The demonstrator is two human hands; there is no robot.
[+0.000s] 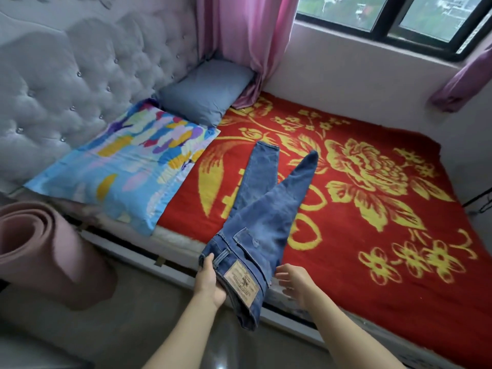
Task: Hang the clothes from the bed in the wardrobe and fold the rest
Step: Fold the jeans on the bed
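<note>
Red blanket [372, 249], pillows [125, 166] beyond: left fingers [208, 263] grip jeans [263, 217], right fingers [286, 270] spread.

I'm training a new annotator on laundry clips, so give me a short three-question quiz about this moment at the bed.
1. True or false: the left hand grips the blue jeans at the waistband.
2. The jeans' legs lie on: A) the red flowered blanket; B) the multicoloured pillow; C) the rolled pink mat.
3. Fill in: the right hand, fingers spread beside the jeans, is ___ (open or shut).
Key: 1 true; 2 A; 3 open.
</note>
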